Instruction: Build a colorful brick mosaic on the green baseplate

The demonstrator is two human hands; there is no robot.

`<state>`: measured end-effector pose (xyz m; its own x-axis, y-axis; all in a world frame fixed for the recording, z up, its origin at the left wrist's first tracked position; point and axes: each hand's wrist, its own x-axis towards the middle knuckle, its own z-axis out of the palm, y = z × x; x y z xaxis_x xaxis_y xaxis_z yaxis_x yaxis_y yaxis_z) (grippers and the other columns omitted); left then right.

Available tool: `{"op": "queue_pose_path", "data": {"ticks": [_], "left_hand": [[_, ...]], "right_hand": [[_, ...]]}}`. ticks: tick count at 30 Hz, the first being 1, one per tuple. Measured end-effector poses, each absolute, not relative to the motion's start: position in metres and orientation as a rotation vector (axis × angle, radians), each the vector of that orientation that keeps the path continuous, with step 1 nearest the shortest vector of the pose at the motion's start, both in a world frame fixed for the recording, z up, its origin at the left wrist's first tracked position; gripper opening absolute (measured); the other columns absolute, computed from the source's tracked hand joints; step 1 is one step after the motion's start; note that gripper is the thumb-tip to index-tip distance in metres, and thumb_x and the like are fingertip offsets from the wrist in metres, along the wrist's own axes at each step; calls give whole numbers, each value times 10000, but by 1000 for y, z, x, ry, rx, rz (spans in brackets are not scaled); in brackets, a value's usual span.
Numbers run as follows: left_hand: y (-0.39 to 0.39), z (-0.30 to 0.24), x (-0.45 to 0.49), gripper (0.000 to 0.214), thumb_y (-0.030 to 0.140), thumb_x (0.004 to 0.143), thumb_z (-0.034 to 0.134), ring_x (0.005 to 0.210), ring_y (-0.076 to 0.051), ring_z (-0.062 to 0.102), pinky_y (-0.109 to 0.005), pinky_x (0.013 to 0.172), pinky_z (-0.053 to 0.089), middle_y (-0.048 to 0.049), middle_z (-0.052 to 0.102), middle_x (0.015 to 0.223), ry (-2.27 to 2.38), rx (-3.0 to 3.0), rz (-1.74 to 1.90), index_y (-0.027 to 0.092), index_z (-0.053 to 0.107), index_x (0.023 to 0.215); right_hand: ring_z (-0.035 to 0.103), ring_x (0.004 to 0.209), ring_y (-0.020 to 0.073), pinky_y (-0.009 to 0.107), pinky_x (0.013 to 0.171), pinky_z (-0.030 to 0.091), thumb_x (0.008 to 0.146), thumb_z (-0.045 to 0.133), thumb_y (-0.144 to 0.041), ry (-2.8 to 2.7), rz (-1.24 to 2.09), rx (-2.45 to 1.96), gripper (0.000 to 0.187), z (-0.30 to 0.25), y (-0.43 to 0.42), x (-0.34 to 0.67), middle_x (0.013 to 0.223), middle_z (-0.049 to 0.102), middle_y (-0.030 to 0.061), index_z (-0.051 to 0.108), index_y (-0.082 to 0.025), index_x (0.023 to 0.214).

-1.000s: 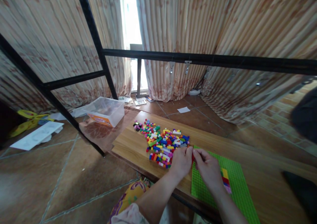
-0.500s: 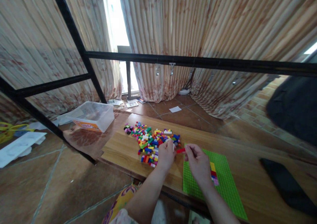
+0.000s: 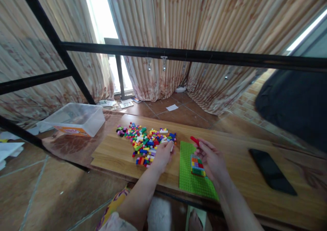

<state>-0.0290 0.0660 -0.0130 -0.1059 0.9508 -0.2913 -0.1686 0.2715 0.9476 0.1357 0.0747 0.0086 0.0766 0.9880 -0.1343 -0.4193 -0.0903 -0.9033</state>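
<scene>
My right hand (image 3: 213, 161) pinches a long red toy brick (image 3: 194, 141) between thumb and fingers, raised over the green baseplate (image 3: 186, 156). On that plate, partly behind the hand, sits a multicoloured block of bricks (image 3: 196, 165) edged in several colours. My left hand (image 3: 162, 155) is closed at the right edge of the brick pile (image 3: 146, 140), its fingertips together on a small pale brick (image 3: 172, 148). Most of that brick is hidden by the fingers. The pile holds many loose bricks in mixed colours and lies on the wooden tabletop (image 3: 112, 149).
A clear plastic box (image 3: 95, 120) with an orange label stands left of the pile. A black phone (image 3: 272, 171) lies to the right on the table. Beyond the table, a black metal rail (image 3: 217, 57) runs across in front of the curtains (image 3: 158, 26).
My right hand has lifted the red brick away from my left hand and tilted it upward, uncovering more of the block on the baseplate. The view has shifted to the right.
</scene>
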Motion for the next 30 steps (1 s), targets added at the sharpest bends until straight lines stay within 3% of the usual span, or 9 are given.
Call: {"op": "queue_pose_path", "data": {"ticks": [5,12,22,30], "left_hand": [[62,-19,-20,230,294,849,473,588,-123,523,-230,561,350,4,571,611,1604,1645,957,173,576,684],[53,-23,-15,127,186,855,480,834,-171,602,-268,728,444,-50,629,899,1738,2248,603,190,602,824],[56,-23,-20,203,121,845,445,910,-224,584,-340,834,454,-89,636,947,1816,2398,560,179,639,853],[56,-18,-12,312,59,754,475,1022,-241,562,-361,910,450,-100,647,1027,1805,2321,703,162,631,1003]], "right_hand": [[578,589,100,242,601,510,665,717,-336,-912,1215,-1175,259,3,81,158,755,698,7,714,-211,893],[651,778,222,372,757,486,766,529,-313,-1627,560,-1622,235,-7,81,187,832,727,71,711,-191,849],[647,846,213,358,810,473,747,534,-280,-1672,668,-1603,212,-18,83,208,864,726,60,712,-189,816],[619,879,196,351,828,463,755,561,-245,-1718,736,-1569,170,-36,90,199,909,702,51,707,-207,831]]}}
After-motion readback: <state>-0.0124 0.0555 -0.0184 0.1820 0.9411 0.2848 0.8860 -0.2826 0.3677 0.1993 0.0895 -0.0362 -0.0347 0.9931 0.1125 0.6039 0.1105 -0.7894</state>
